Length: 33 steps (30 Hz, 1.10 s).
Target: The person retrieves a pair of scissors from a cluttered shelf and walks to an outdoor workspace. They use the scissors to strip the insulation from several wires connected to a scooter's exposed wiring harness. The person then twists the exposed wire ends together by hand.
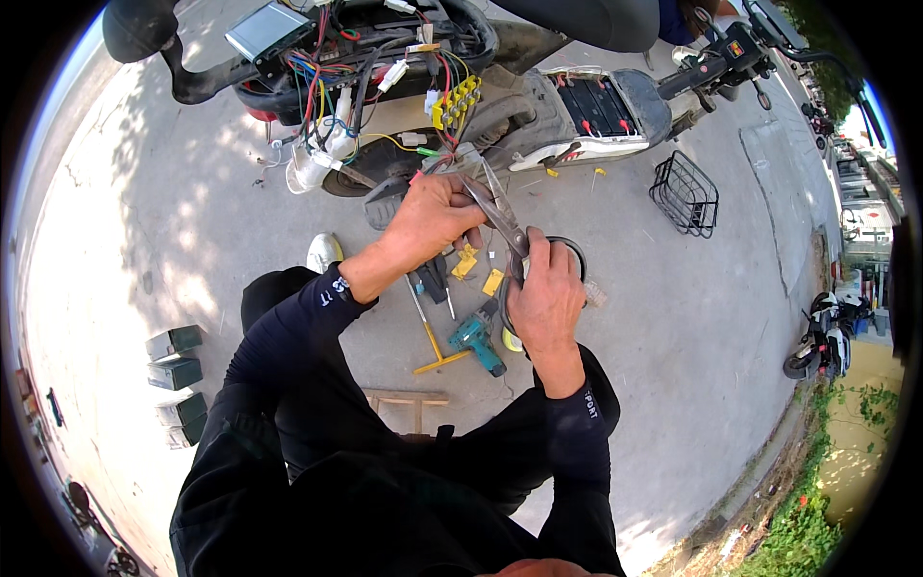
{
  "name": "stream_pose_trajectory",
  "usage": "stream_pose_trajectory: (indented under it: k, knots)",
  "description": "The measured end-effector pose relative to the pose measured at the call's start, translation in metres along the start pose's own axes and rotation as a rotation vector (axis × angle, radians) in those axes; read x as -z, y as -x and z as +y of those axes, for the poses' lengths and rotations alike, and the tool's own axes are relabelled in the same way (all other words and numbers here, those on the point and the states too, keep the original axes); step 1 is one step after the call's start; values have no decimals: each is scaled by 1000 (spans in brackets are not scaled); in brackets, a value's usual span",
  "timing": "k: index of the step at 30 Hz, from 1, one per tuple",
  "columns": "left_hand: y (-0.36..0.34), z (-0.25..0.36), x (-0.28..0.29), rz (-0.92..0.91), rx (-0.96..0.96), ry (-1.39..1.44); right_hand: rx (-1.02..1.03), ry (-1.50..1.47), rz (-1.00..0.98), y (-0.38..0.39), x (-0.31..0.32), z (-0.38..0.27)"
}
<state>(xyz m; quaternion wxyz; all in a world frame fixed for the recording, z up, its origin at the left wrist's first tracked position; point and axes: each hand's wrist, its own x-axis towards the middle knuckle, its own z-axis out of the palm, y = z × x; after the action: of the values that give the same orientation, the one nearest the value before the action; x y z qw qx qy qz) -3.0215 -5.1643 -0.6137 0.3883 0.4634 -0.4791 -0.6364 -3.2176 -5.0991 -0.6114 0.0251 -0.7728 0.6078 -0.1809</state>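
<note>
My right hand grips the handles of large metal scissors. Their blades stand apart and point up and left, beside the fingers of my left hand. That hand is pinched at the end of thin wires hanging from an electric scooter; its fingers partly hide what they hold. Many coloured wires, white plugs and a yellow block lie exposed at the scooter's rear. A silver box sits among them.
On the ground before me lie a teal cordless drill, a yellow-handled T-shaped tool and yellow scraps. A black wire basket stands to the right, several dark boxes to the left. Another person's shoe shows beyond the scooter.
</note>
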Motion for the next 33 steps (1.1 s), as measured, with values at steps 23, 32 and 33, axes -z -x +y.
stream_pose_trajectory:
  k: [23, 32, 33]
  knots:
    - [-1, -9, -1, 8, -6, 0, -45, -93, -22, 1, -2, -1]
    - [3, -9, 5, -1, -35, 36, -44, -125, -45, 0, -7, -6]
    - [3, -10, 5, 7, -45, 49, -35, -123, -52, -1, -6, -7]
